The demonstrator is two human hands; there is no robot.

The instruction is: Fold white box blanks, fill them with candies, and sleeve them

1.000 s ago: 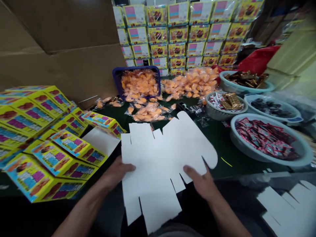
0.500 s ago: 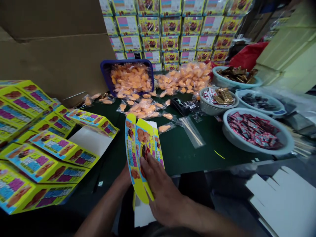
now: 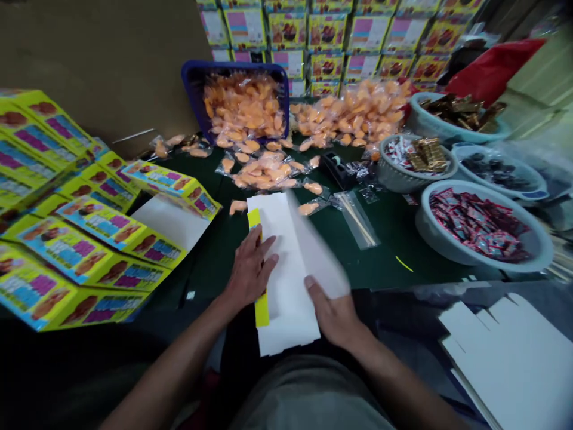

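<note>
In front of my body lies a partly folded cardboard carton (image 3: 286, 286), white inside face up, with a yellow printed flap along its left side. My left hand (image 3: 250, 269) grips that left side, its fingers reaching over the flap onto the white panel. My right hand (image 3: 335, 310) holds the right side, thumb on top and the other fingers hidden beneath. The right panel is raised and blurred by motion. Left of the carton, several printed yellow boxes (image 3: 102, 257) lie in a stack, one with a white panel showing.
A blue basket (image 3: 190, 89) holds orange wrapped pieces; more are heaped (image 3: 353, 113) beside it. Bowls stand at right, the nearest a grey-blue bowl (image 3: 430, 230) of pink packets. A tape dispenser (image 3: 338, 170) and bagged sticks (image 3: 358, 221) lie mid-table. Flat white cartons (image 3: 514, 358) lie lower right.
The carton has turned from its printed side to its white inside and opened out. My left hand came from behind it onto its left side; my right hand moved to its right edge.
</note>
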